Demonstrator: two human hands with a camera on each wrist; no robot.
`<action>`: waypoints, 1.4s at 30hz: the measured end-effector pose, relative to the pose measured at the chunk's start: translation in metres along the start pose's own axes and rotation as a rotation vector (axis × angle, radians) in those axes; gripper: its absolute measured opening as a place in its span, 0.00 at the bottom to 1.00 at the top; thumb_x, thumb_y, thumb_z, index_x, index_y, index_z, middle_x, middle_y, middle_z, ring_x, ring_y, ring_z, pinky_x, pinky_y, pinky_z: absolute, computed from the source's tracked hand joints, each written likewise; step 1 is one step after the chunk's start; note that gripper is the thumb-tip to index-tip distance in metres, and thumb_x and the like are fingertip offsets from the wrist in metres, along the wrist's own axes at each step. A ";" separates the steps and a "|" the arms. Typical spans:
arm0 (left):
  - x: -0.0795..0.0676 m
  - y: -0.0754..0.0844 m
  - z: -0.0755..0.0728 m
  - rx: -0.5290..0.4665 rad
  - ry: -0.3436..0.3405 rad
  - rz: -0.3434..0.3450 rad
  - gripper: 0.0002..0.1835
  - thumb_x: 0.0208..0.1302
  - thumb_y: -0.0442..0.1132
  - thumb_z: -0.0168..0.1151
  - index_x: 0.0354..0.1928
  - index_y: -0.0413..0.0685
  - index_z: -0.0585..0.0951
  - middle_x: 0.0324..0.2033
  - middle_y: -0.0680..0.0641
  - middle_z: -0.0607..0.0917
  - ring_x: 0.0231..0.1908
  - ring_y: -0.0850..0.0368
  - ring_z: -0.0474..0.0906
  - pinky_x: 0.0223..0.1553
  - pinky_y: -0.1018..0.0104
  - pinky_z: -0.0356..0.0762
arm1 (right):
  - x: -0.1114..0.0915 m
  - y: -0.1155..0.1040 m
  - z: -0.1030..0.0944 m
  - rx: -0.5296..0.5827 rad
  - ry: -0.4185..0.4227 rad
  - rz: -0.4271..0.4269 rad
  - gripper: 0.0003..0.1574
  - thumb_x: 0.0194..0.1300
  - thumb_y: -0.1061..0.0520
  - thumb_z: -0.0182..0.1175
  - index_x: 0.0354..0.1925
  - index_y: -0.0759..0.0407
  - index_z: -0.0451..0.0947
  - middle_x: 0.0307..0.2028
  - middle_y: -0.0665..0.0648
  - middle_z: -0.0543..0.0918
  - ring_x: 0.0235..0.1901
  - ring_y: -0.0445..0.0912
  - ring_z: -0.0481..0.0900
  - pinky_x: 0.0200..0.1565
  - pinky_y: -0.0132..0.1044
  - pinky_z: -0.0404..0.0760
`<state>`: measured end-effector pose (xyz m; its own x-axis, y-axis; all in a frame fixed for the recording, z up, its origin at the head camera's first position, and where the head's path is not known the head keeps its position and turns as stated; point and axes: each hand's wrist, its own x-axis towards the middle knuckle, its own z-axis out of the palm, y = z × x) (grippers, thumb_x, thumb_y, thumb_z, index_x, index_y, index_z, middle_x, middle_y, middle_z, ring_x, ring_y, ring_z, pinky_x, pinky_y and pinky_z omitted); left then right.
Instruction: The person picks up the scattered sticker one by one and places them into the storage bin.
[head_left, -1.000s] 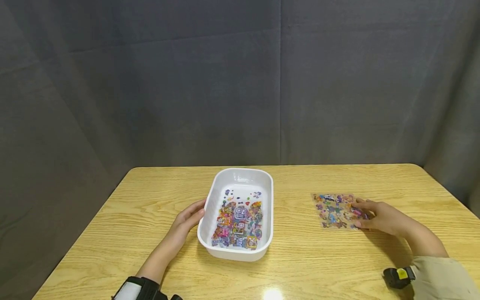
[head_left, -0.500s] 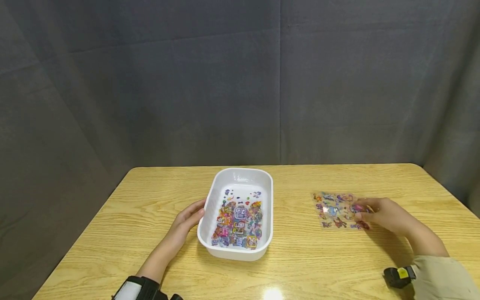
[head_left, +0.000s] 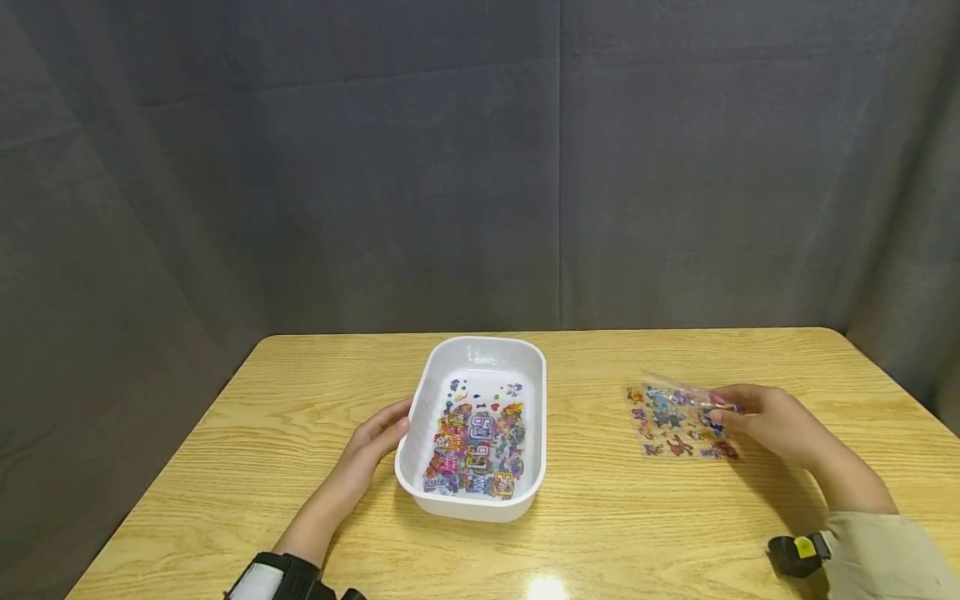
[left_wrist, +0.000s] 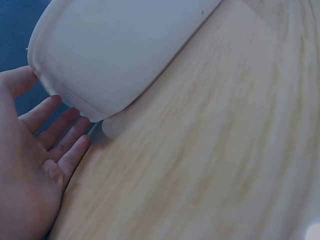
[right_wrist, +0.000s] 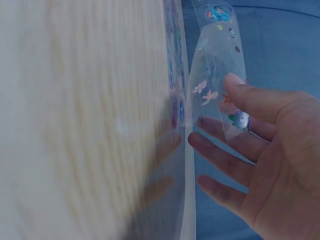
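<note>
My right hand (head_left: 768, 417) pinches the edge of a clear sticker sheet (right_wrist: 210, 55) printed with small colourful characters, between thumb and fingers. That sheet is bent up from the table, and its far edge tilts upward. Beneath it more clear sticker sheet (head_left: 678, 446) lies flat on the wood. At the left, my left hand (head_left: 375, 433) rests its extended fingertips against the side of a white plastic tray (head_left: 536, 417). Inside the tray lie clear sheets (head_left: 480, 450) covered in bright stickers, with numbers and lettering among them.
The wooden table (head_left: 600, 533) has rounded far corners. A dark grey curtain (head_left: 450, 167) hangs behind its back edge and along the sides. Wrist devices are strapped on both arms, and a beige sleeve (head_left: 885, 554) covers the right forearm.
The right fingers have closed on the sheet's right edge and raised it, so its far edge now lifts off the sheet below. My left hand and the tray have stayed put.
</note>
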<state>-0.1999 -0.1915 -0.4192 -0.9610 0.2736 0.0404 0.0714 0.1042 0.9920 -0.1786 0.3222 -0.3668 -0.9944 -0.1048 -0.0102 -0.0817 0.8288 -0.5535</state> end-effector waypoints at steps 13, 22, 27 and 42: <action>-0.001 0.000 0.000 -0.008 -0.001 0.005 0.28 0.75 0.44 0.49 0.72 0.39 0.65 0.69 0.37 0.68 0.69 0.40 0.62 0.70 0.41 0.54 | 0.000 -0.015 -0.004 -0.023 0.019 -0.021 0.35 0.73 0.45 0.57 0.62 0.74 0.71 0.60 0.79 0.71 0.58 0.76 0.68 0.51 0.69 0.72; -0.001 -0.001 0.000 0.000 0.003 0.005 0.28 0.75 0.45 0.50 0.72 0.39 0.66 0.69 0.38 0.68 0.69 0.40 0.62 0.70 0.40 0.54 | 0.000 -0.025 -0.006 -0.028 0.026 -0.015 0.36 0.73 0.43 0.57 0.62 0.72 0.72 0.60 0.79 0.72 0.58 0.76 0.68 0.51 0.70 0.72; 0.000 -0.003 -0.001 0.004 0.002 -0.002 0.28 0.75 0.45 0.50 0.72 0.40 0.66 0.69 0.39 0.68 0.69 0.40 0.61 0.70 0.39 0.53 | 0.002 -0.033 -0.006 -0.036 0.044 -0.027 0.35 0.73 0.43 0.57 0.62 0.71 0.73 0.59 0.78 0.73 0.58 0.75 0.69 0.51 0.70 0.72; 0.001 -0.004 -0.001 -0.005 0.003 -0.011 0.28 0.75 0.45 0.50 0.72 0.41 0.65 0.70 0.39 0.68 0.69 0.40 0.62 0.70 0.40 0.54 | 0.005 -0.055 0.000 -0.048 0.053 -0.047 0.36 0.74 0.42 0.53 0.64 0.70 0.71 0.60 0.76 0.74 0.59 0.74 0.68 0.54 0.70 0.69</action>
<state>-0.2015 -0.1931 -0.4233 -0.9624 0.2699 0.0296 0.0592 0.1020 0.9930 -0.1789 0.2766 -0.3362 -0.9914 -0.1163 0.0601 -0.1307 0.8493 -0.5115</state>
